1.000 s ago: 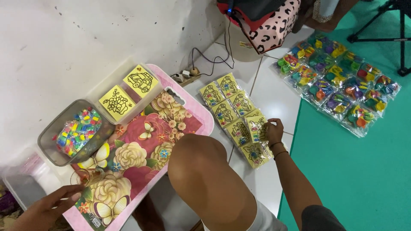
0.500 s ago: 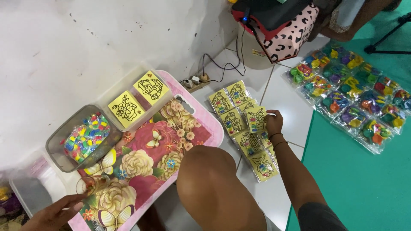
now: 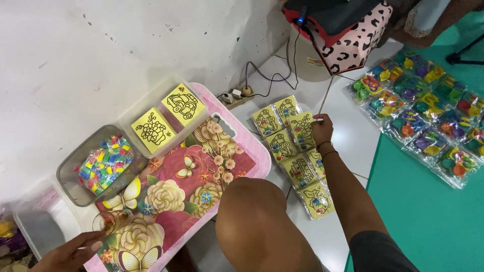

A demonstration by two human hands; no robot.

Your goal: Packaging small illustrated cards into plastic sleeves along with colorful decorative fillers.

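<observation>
The right hand [image 3: 321, 129] reaches out across the white tiled floor [image 3: 348, 141] and rests on the far end of a row of yellow picture packets [image 3: 295, 151], its grip closed on the edge of the topmost packet there, fingertips pinching the plastic near the upper corner. The packets lie overlapping in a slanting line on the floor, just beside the right edge of the flowered tray [image 3: 196, 191], running from near the wall socket strip [image 3: 234, 95] down toward the person's bent knee [image 3: 257, 221]. The left hand [image 3: 70, 252] sits at the near left corner of the flowered tray, fingers curled around a small clear glass [image 3: 103, 221] that stands on the tray's surface; whether the grip is fully tight on the glass cannot be told. On the far left part of the tray stands a clear tub of small coloured pieces [image 3: 101, 163], and just beyond it a clear rectangular container [image 3: 151, 116] holds two yellow picture cards [image 3: 169, 118] lying flat. Well to the right of the tray, past the packets, a green mat [image 3: 428, 221] carries rows of bagged colourful plastic toys [image 3: 428, 121]. Beyond the tray's far corner, a spotted pink bag [image 3: 353, 40] sits by the wall.
</observation>
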